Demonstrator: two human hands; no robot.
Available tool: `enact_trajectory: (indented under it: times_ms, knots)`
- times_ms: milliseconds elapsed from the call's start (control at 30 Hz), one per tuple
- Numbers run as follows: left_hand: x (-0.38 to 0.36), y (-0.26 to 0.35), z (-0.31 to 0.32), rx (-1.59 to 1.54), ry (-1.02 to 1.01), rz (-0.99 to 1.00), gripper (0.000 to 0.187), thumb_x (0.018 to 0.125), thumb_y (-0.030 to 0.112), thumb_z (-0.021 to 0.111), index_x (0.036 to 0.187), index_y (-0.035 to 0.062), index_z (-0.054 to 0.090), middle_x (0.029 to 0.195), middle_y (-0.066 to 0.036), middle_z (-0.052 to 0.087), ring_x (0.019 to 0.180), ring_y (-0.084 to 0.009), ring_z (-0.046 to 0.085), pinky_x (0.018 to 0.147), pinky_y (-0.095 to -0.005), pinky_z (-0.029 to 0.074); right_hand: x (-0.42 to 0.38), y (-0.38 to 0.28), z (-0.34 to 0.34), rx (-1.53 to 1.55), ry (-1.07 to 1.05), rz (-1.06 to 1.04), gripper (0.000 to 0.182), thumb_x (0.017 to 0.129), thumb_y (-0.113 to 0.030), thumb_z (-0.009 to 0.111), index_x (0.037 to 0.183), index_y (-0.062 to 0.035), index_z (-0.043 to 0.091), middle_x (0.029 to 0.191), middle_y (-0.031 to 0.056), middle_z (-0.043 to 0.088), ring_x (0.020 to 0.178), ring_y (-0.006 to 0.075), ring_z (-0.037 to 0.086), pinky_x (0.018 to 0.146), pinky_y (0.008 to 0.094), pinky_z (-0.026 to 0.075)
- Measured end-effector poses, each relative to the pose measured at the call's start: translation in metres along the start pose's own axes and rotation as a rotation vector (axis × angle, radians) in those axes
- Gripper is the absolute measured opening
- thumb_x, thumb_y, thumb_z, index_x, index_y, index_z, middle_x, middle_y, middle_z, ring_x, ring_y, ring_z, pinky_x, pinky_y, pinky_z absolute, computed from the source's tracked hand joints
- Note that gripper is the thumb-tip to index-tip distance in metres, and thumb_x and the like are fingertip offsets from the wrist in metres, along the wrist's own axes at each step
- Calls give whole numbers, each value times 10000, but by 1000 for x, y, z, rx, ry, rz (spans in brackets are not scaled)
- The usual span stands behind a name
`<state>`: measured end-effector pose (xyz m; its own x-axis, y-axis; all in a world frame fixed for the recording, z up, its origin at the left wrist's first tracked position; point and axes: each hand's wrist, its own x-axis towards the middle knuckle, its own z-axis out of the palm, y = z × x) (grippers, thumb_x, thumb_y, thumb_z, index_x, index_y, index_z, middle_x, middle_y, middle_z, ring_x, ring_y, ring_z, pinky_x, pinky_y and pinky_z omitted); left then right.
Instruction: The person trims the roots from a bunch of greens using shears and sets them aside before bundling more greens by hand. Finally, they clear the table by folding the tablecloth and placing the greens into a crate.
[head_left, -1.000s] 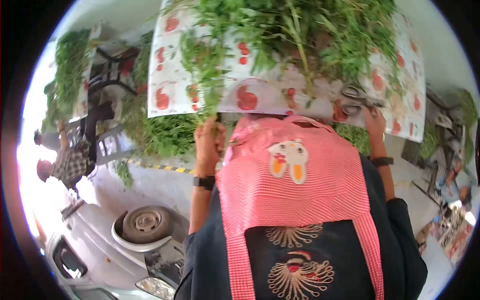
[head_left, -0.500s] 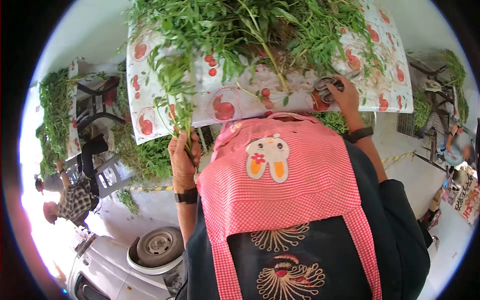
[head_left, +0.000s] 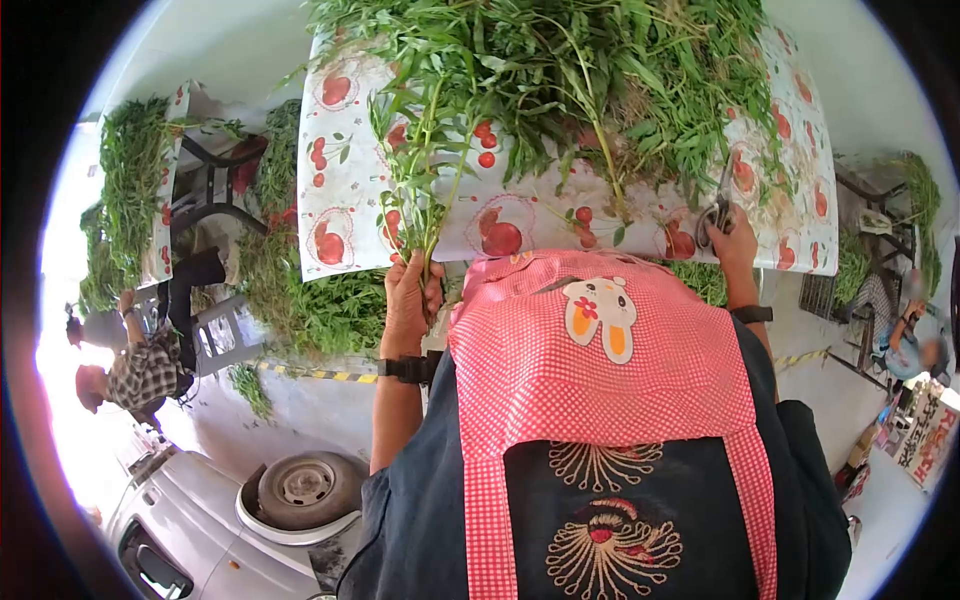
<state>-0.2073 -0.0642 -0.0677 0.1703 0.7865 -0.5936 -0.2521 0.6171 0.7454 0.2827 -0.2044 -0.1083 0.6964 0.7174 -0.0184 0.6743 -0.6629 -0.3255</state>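
Note:
At the table's near edge, my left hand [head_left: 410, 305] is closed around the lower stems of a bunch of leafy green stems [head_left: 425, 190], whose tops point away from me. My right hand [head_left: 737, 243] grips a pair of scissors [head_left: 718, 207] by the handles, blades pointing away over the tablecloth [head_left: 350, 195]. The cloth is white with red fruit prints. A big heap of leafy greens [head_left: 530, 70] covers the far part of the table. One thick bare stem [head_left: 606, 160] sticks out of it toward me.
More cut greens [head_left: 325, 315] lie below the table at left. A second table with greens [head_left: 135, 190] and a person in a plaid shirt [head_left: 150, 375] are farther left. A silver vehicle [head_left: 215, 520] stands lower left. Another person [head_left: 905, 345] sits at far right.
The view has shifted, so the table appears lower and farther right. The scissors now point away from me, my right hand near the cloth's edge. My left hand still holds the bunch.

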Motion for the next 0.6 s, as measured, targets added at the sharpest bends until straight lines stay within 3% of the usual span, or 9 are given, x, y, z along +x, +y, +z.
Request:
enact_trajectory:
  times_ms: [67,133,367,533,567,600]
  knots:
    - [2,2,-8,18,-76,-48,298,928,298,528,786,38,547,540,-9,479,363,-69,382,312,-201,316,-1,-5,-5,-13,22,-13,630,624,-332,724,1179,-105,531,899,148,650,853,337,616,737,425,485]
    - [4,3,-10,4,-80,-11,260,922,283,543,829,41,545,565,-14,492,390,-66,405,314,-199,320,-1,-22,-17,-93,-127,114,634,596,-264,711,1177,-86,529,907,157,650,855,341,616,747,426,485]
    - [6,18,-17,-34,-8,-3,150,884,180,603,908,49,534,666,-34,551,436,-59,451,312,-192,328,3,-3,-15,-32,-38,7,739,566,-208,694,1263,-81,484,827,144,650,763,307,634,688,406,492]
    - [5,29,-19,-20,-5,-28,145,876,160,610,922,43,538,683,-42,569,434,-53,447,307,-179,313,3,12,-18,194,-169,115,664,556,-177,707,1182,-16,556,719,42,595,631,162,567,603,307,468]
    - [4,31,-20,-21,-31,-32,147,874,157,611,921,38,538,685,-44,571,432,-52,445,304,-178,309,3,24,-16,239,-165,63,552,625,-115,695,1149,12,579,763,15,585,624,134,544,566,284,456]
    - [4,32,-21,-23,-58,-37,149,873,154,612,919,33,537,688,-46,574,429,-51,443,302,-177,306,-1,23,-21,231,-163,53,552,625,-115,695,1149,12,579,763,15,585,624,134,544,566,284,456]
